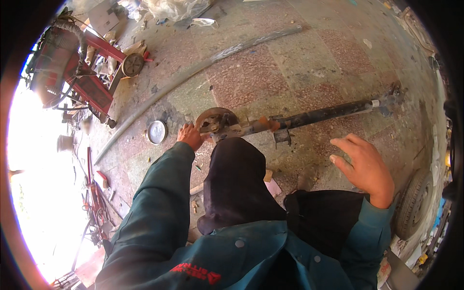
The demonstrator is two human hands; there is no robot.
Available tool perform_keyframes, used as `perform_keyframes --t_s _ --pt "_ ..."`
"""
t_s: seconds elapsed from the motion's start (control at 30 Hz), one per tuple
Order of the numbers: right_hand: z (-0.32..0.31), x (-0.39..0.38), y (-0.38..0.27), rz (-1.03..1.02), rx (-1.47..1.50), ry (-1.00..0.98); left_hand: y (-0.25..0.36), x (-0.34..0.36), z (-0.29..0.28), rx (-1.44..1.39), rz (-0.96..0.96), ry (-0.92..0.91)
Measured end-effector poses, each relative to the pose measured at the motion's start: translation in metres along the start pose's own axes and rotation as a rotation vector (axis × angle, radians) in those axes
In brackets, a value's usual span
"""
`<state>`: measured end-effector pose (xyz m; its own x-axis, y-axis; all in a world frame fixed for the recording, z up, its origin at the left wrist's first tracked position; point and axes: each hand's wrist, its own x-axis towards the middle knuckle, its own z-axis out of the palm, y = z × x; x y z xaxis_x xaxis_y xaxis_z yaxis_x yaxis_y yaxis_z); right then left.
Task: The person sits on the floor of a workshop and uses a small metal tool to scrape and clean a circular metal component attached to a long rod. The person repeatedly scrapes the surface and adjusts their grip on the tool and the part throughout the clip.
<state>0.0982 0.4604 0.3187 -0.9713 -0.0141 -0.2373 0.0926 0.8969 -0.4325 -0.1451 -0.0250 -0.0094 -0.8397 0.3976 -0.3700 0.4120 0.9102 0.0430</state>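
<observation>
A long black axle tube (328, 113) lies across the floor in front of my knees. Its left end carries a rusty round brake disc (203, 117) and a hub, partly hidden behind my knee. My left hand (192, 137) grips the hub end of the axle, its fingers over the edge beside the disc. My right hand (360, 166) hangs in the air to the right, nearer to me than the tube; its fingers are apart and hold nothing. Left of my left hand sits a shallow round metal dish (156, 132).
A long grey pipe (186, 76) runs diagonally over the tiled floor beyond the axle. At the far left stands a red wheeled machine (96, 92). A tyre (414, 204) leans on the right. Tools and a red jack-like bar (89, 166) lie at the left.
</observation>
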Motion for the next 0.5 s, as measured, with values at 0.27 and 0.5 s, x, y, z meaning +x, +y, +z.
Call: perform_keyframes --t_s 0.27,0.5 --pt "0.0 -0.0007 -0.0001 0.02 0.013 -0.016 0.0019 0.0028 -0.0061 0.057 0.01 0.004" --pt "0.0008 -0.0021 0.0065 0.007 0.007 -0.011 0.0036 -0.0003 0.0007 0.043 -0.028 0.003"
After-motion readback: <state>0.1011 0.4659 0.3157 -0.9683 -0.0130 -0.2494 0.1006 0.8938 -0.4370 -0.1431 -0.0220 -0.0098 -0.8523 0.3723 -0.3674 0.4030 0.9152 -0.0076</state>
